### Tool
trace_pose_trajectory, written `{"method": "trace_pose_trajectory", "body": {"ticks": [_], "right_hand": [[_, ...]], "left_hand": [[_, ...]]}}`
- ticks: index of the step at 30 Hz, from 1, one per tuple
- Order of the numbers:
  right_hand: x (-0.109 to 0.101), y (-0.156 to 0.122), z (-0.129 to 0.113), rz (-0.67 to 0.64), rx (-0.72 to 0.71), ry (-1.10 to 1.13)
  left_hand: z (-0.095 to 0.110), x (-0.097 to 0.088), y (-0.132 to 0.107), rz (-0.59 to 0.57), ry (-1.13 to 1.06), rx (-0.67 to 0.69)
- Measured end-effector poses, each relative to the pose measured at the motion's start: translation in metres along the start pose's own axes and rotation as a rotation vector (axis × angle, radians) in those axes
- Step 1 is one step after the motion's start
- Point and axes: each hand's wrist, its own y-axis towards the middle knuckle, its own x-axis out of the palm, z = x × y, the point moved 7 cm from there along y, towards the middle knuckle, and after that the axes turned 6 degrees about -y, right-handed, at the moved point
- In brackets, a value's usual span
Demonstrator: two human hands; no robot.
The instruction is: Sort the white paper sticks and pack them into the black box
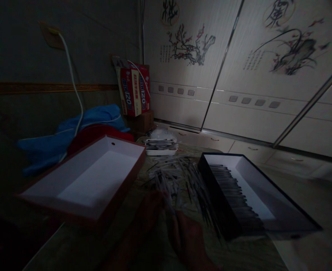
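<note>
Right hand [188, 235]: fingers curled closed around a pale, thin pen [169, 204]; its long axis runs away from the body, far end pointing forward and slightly left. Left hand [151, 203]: just left of that pen, fingers bent in; too dark to tell how far open or whether it grips anything.

Directly ahead of the hands, a loose pile of pens [167, 171], slim straight rods, clear-looking and dark, lying at mixed angles. Long dark ones [201, 195] to the right point mostly forward.

Right of the hands, black box [263, 169], straight-sided, white lining; dark-tipped pens [233, 192] inside lie crosswise in a row. Left of the hands, red box [121, 192], smooth white inside. Beyond the pile, shallow white tray [160, 153] with more pens lying crosswise.

Table [78, 244] under it all, dull greenish, streaky. Farther left, crumpled blue cloth [92, 116], white cable [70, 67]. Far ahead, printed cartons [134, 90], glossy pale sliding doors [183, 75] with painted branches. Dim room.
</note>
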Motion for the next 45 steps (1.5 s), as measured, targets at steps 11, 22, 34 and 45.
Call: {"method": "trace_pose_trajectory", "body": {"ticks": [11,22,34,45], "right_hand": [[0.0,0.001,-0.002,-0.034,0.125,0.257],[0.033,-0.007,0.01,-0.158,0.61,1.005],[-0.049,0.023,0.034,0.017,0.361,0.429],[-0.139,0.052,0.206,-0.226,0.232,-0.304]], "left_hand": [[0.006,0.011,-0.01,0.084,0.116,0.057],[0.006,0.013,-0.01,0.069,0.148,0.083],[0.021,-0.008,-0.003,0.227,0.249,0.177],[0.026,-0.014,-0.003,0.367,0.201,0.174]]}}
